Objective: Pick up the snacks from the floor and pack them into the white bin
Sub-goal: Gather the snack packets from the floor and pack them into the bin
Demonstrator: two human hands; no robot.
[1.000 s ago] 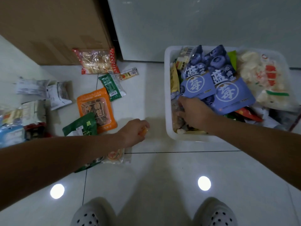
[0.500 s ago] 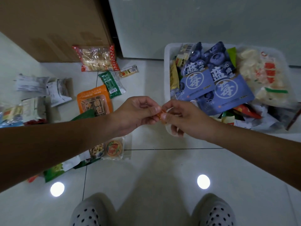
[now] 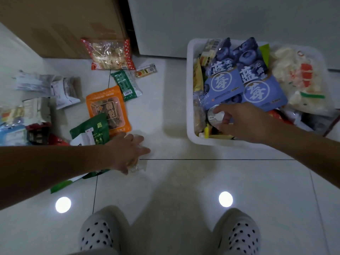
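The white bin (image 3: 190, 89) stands on the floor at the right, crammed with snacks, two blue blueberry bags (image 3: 261, 85) on top. My right hand (image 3: 241, 122) reaches into its near left corner, fingers loosely spread beside a small round silver pack (image 3: 213, 116); I see nothing pinched in them. My left hand (image 3: 127, 153) lies low on the left over a clear snack packet (image 3: 140, 165) on the tiles, fingers stretched across it. Just beyond lie a dark green bag (image 3: 92, 131) and an orange packet (image 3: 108, 107).
More snacks lie at the far left: a red dotted bag (image 3: 110, 54), a small green pack (image 3: 127, 85), a thin stick pack (image 3: 146, 71), white pouches (image 3: 64, 91). A cardboard box (image 3: 64, 24) and a white cabinet (image 3: 220, 21) stand behind. My spotted slippers (image 3: 103, 232) are at the bottom.
Half a second ago both hands met mid-air over a small orange snack. The right hand has since gone into the bin and the left has dropped onto the clear packet.
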